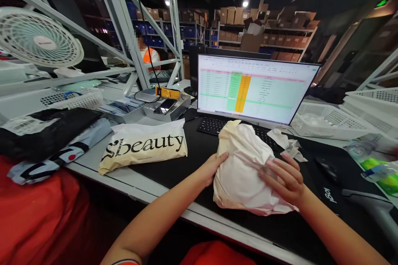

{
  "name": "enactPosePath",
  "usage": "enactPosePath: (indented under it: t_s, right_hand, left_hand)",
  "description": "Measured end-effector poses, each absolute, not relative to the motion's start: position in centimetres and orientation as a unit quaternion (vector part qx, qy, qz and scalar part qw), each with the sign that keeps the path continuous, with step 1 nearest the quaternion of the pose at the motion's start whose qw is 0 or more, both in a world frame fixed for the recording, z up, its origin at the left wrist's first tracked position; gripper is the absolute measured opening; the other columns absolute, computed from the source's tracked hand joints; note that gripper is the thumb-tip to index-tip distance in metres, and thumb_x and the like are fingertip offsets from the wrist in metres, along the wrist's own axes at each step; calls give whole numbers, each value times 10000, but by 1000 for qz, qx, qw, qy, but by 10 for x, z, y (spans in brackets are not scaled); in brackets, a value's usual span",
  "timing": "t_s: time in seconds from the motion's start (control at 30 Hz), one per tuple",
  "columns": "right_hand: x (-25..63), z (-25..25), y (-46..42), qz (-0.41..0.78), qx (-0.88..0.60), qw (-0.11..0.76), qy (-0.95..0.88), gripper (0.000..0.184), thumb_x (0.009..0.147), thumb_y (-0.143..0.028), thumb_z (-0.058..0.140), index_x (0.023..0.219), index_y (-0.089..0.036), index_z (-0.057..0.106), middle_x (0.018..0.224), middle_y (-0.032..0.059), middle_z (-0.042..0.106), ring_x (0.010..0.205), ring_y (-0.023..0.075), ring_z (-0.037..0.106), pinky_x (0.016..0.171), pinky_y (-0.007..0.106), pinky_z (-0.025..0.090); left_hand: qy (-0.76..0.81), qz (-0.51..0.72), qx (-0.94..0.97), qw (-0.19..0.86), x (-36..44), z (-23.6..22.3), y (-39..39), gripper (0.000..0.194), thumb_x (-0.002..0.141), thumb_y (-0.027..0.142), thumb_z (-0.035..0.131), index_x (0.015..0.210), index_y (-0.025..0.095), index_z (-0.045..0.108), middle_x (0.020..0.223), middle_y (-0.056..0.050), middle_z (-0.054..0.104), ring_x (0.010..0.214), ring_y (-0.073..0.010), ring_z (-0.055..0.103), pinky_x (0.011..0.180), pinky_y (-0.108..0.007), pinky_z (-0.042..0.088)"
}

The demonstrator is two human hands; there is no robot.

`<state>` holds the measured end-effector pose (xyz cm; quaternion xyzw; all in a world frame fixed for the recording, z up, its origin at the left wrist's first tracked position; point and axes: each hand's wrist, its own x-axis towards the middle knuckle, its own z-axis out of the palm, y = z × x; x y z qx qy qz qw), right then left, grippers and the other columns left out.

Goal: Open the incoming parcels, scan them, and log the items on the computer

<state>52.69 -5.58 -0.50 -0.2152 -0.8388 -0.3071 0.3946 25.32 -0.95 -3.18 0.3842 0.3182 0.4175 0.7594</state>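
Note:
A crumpled white and cream plastic mailer bag [241, 174], bulging with contents I cannot see, is between my two hands over the black desk mat. My left hand [214, 169] grips its left side, thumb on the front and the other fingers partly hidden behind. Against the bag's right side lies my right hand [287, 178], its fingers stretched out and apart over the plastic. Left of my hands, a cream mailer bag printed "beauty" [146, 145] lies flat on the desk.
Behind the bag stand a keyboard [211, 125] and a monitor [255, 89] showing a spreadsheet. To the right are a mouse [326, 169], a handheld scanner [371, 207] and white baskets [332, 120]. Black parcels [52, 132] and a fan [40, 41] occupy the left. A person in an orange vest [152, 56] is beyond.

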Motion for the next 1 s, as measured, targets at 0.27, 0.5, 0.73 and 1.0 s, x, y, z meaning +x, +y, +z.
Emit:
enactPosePath:
  t_s: [0.27,0.5,0.73,1.0]
  right_hand:
    - [524,7,-23,145,-389,356,-837,388,1010,-320,502,1394,-272,525,1312,100,655,1161,244,659,970,447,588]
    - [499,-3,-6,94,-384,253,-883,344,922,-384,651,1246,-273,632,1168,76,701,1100,257,649,1134,613,373]
    - [502,11,11,183,-389,308,-848,301,955,-464,549,848,-224,696,851,43,694,796,191,645,741,335,535]
    - [492,49,2,46,-438,505,-743,264,951,-437,543,880,-227,686,807,44,673,730,195,621,607,317,523]
  left_hand:
    - [340,667,335,572,223,-35,-15,608,661,470,893,1144,161,692,1162,-129,760,1123,-314,688,1002,-405,524]
    - [242,652,197,691,212,-47,1,529,641,449,911,1067,215,702,1126,-93,771,1257,-315,625,1097,-437,494]
    - [229,602,204,737,201,-62,0,423,725,446,841,1030,176,724,1089,-128,776,1300,-354,588,1125,-500,468]
    - [341,497,354,715,211,-62,-39,319,747,432,798,906,159,759,909,-115,768,973,-278,705,954,-417,517]
